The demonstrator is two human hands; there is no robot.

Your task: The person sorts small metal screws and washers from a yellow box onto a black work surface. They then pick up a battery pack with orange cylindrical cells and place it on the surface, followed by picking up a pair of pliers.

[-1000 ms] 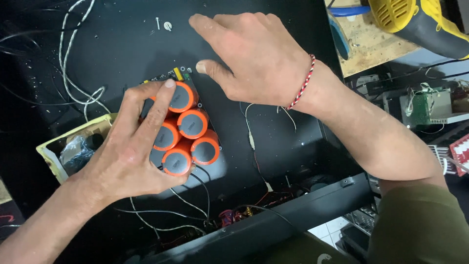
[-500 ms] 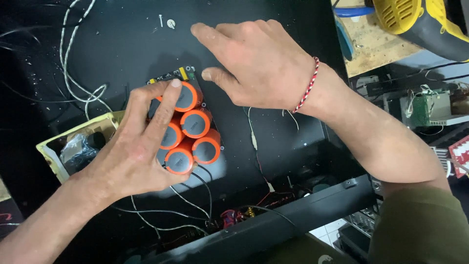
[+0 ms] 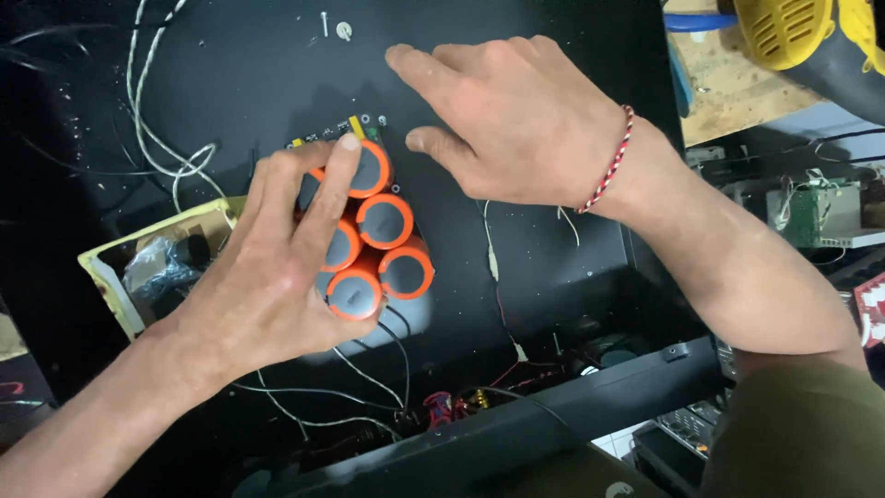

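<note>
Here the left hand [image 3: 277, 267] grasps the orange capacitor cluster [image 3: 378, 235]; the right hand [image 3: 516, 120] lies released, flat.

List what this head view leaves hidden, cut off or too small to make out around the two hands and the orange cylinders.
- Orange cylinders: left ones covered by the left hand; count unclear.
- Circuit board under them: only its top edge shows.
- Right hand: palm side hidden; contact with the black panel unclear.
- Yellow tool: cut off by the top edge.
- Screw: too small.
</note>
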